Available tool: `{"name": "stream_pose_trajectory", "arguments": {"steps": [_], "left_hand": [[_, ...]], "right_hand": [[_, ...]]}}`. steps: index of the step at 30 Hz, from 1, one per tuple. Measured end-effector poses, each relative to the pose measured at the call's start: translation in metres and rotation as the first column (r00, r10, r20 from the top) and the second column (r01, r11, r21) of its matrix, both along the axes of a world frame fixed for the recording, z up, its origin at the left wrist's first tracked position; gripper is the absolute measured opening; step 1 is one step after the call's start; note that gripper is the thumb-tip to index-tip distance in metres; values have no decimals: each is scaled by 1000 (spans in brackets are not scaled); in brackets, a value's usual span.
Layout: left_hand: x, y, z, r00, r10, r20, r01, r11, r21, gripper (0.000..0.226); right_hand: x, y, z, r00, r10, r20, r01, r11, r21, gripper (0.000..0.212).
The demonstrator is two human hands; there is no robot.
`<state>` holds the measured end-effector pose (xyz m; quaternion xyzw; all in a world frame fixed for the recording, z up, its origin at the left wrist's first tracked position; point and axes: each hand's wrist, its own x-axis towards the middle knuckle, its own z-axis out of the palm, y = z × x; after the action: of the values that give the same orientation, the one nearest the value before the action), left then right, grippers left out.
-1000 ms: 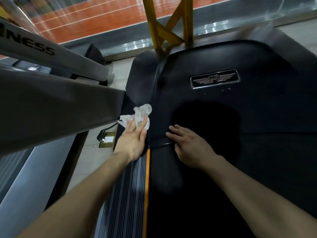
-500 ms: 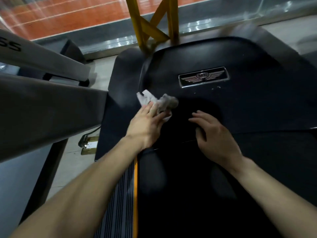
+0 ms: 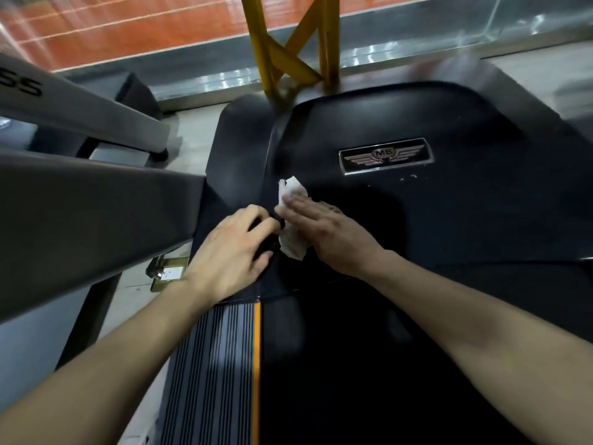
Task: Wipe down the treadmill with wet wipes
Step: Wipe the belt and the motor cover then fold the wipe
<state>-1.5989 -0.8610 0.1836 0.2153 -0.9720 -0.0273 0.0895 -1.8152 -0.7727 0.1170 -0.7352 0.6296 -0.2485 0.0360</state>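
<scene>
head | right hand (image 3: 324, 231) now flat on wet wipe (image 3: 292, 248) | left hand (image 3: 229, 252) beside

A yellow steel frame (image 3: 290, 64) stands at the far side, with orange-red flooring (image 3: 128, 30) beyond. On the pale floor (image 3: 192, 136) at left sits a brass socket (image 3: 168, 273), beside a grey beam (image 3: 80, 213).

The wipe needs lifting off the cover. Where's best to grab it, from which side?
Pinch the wipe at its crumpled lower corner, from the left: it sticks out beside the right hand, whose flat fingers cover the middle. The left hand sits beside it.
</scene>
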Motion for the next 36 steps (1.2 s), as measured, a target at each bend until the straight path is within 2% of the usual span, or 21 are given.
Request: {"name": "stream_pose_trajectory", "arguments": {"steps": [2,5,7,10,11,12,14,16,18,19,21,22,23,24,25,27,29,31,33,35,36], "left_hand": [[1,-2,1,986,151,65,-153,988,32,68],[-15,-10,2,912,280,298,-340,925,170,121],[-29,-12,5,861,294,416,-394,901,180,128],[-46,-5,5,802,358,478,-455,885,102,131],[-49,-3,5,792,373,483,-466,881,85,133],[-51,-1,5,787,379,486,-471,879,78,135],[-53,1,3,785,390,481,-481,873,78,137],[-54,1,4,778,397,487,-489,869,74,138],[-54,4,3,769,411,489,-509,857,80,138],[-55,5,2,769,422,480,-518,852,80,138],[-56,5,0,771,433,467,-523,848,79,138],[-56,3,1,770,434,467,-526,847,80,138],[-57,4,0,770,430,472,-524,848,83,139],[-57,3,-1,765,434,476,-530,844,84,139],[-57,3,-2,760,442,477,-539,838,81,139],[-60,5,-1,747,457,483,-555,829,74,138],[-65,10,3,741,456,493,-553,831,64,135],[-68,16,6,737,469,486,-538,843,3,130],[-73,26,11,763,450,464,-466,880,-87,122],[-80,39,12,822,377,426,-371,923,-101,110],[-85,46,11,847,336,411,-338,939,-69,111]], "right_hand": [[10,1,-6,999,25,-23,-23,998,66,53],[-10,7,-10,984,4,-176,13,995,98,61],[-58,12,-10,971,-218,-103,218,976,-11,43],[-107,25,-5,720,-693,-34,694,718,52,43],[-92,19,-5,711,-703,-6,703,711,16,42],[-68,7,-7,787,-618,-7,616,785,-67,39],[-9,-3,-24,953,-265,-147,257,964,-70,44],[0,4,-20,978,-84,-188,78,996,-39,51],[-56,29,-14,961,-261,-92,248,959,-135,38],[-96,50,-11,887,-454,-80,448,890,-87,36],[-155,98,-6,618,-772,-148,784,620,40,47],[-165,112,-8,521,-839,-156,852,524,27,50],[-153,118,-7,486,-864,-133,871,491,-5,49],[-128,115,-11,530,-844,-88,844,534,-43,43],[-99,108,-12,664,-748,-7,747,663,-54,36],[-46,88,-17,915,-398,71,403,912,-83,31],[-28,76,-20,989,-127,-78,126,992,-18,43],[-55,81,-21,994,-82,-73,82,997,-1,44],[-113,113,-10,928,-373,-14,372,927,-56,28],[-172,163,3,697,-717,-36,718,695,40,20],[-190,185,8,587,-803,-107,809,578,103,19]]}}
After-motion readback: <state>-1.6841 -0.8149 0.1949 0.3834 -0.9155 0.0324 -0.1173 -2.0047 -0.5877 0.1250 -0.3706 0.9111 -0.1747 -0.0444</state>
